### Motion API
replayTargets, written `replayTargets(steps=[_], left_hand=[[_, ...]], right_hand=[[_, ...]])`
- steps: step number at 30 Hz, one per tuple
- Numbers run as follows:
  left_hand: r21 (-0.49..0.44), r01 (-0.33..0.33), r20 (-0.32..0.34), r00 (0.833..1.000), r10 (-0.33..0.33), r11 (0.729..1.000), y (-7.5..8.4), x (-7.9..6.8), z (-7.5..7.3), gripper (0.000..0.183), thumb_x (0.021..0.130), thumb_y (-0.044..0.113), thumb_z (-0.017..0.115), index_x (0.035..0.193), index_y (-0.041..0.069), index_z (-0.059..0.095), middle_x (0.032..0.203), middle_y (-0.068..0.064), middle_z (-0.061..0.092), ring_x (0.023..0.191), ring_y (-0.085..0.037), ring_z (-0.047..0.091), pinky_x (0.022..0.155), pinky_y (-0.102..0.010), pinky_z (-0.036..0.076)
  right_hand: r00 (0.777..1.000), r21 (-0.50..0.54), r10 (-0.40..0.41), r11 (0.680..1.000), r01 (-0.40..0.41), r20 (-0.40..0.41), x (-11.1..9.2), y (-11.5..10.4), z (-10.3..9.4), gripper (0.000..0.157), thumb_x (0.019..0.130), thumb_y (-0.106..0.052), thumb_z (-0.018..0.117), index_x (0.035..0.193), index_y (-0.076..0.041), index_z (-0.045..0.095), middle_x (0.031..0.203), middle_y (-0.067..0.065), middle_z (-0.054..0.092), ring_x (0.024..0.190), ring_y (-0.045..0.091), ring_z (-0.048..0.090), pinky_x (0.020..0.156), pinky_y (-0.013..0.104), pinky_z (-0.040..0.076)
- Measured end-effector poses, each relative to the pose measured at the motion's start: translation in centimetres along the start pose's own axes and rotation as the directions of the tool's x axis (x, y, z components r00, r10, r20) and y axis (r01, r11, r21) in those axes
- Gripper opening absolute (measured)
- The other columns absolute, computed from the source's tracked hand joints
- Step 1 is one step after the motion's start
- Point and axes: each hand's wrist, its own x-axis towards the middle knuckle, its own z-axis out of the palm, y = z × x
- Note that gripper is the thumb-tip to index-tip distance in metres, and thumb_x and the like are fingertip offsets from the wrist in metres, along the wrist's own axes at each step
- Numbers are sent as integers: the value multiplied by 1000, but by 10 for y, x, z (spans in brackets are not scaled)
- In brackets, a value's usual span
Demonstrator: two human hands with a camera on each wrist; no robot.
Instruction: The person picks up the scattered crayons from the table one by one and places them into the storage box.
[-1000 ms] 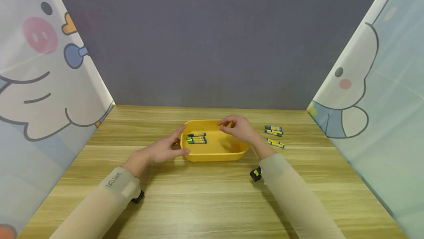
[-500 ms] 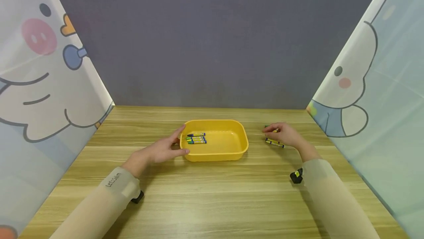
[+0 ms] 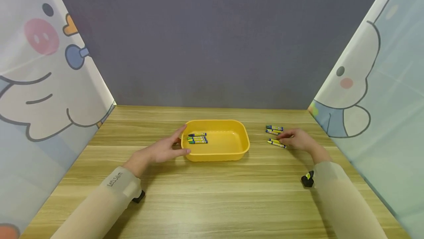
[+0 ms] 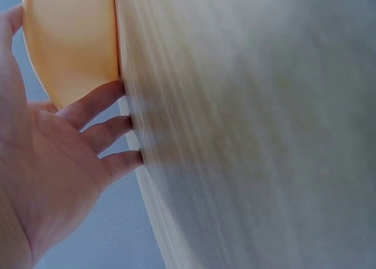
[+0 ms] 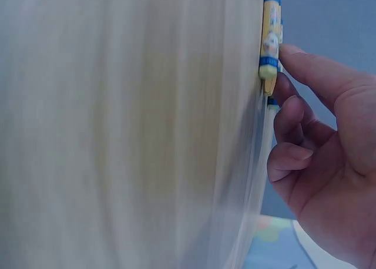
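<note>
My left hand (image 3: 167, 150) rests on the left end of a yellow plastic tray (image 3: 215, 157), fingers and thumb extended. In the left wrist view, several fingertips (image 4: 126, 125) lie beside the tray wall (image 4: 73, 46). Inside the tray, at its left, several crayons (image 3: 198, 141) with yellow wrappers lie side by side. My right hand (image 3: 299, 140) is at a pair of yellow crayons (image 3: 277, 144) on the table to the right. Its thumb and index finger pinch the right end of the farther crayon, which they partly hide. The nearer crayon (image 5: 270, 37) shows clearly in the right wrist view.
Two more crayons, a dark green one (image 3: 274, 127) and another (image 3: 272, 132), lie just behind on the wooden table (image 3: 212, 194). A dark grey panel (image 3: 212, 40) stands at the back. Cartoon-printed sheets (image 3: 391, 128) flank both sides.
My right hand has left the tray and moved right, first over the back crayons, then slightly right to the front pair. The left hand has stayed on the tray.
</note>
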Motion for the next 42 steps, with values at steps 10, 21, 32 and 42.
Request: replayTargets(steps=[10,21,32,42], left_hand=[[-3,4,6,1000,-4,1000,1,1,0,110,101,70,67,179,31,0,158,-16,62,150,-39,56,128,-65,38],[-7,4,2,1000,-3,1000,1,-1,1,109,101,69,67,179,31,1,158,-18,61,150,-39,56,128,-64,38],[-2,6,7,1000,-6,1000,1,0,0,109,101,69,67,179,32,0,158,-16,62,150,-39,56,128,-65,38],[2,12,-1,1000,-12,1000,2,0,0,109,100,70,67,179,33,1,157,-16,63,150,-39,57,128,-64,38]], right_hand=[[1000,-8,18,1000,-18,-22,-20,24,-10,27,104,-20,76,125,-2,81,123,19,81,110,25,72,89,31,57],[997,11,51,999,-51,-51,-22,31,-11,29,105,-22,75,128,-4,79,114,13,78,97,17,66,77,29,54],[991,33,-23,999,27,-134,-3,-42,-4,24,106,-25,74,125,-13,81,118,12,75,88,18,59,73,33,48],[987,111,-144,982,151,-72,24,-121,24,19,105,-19,75,123,-15,82,116,10,71,79,19,55,64,30,48]])
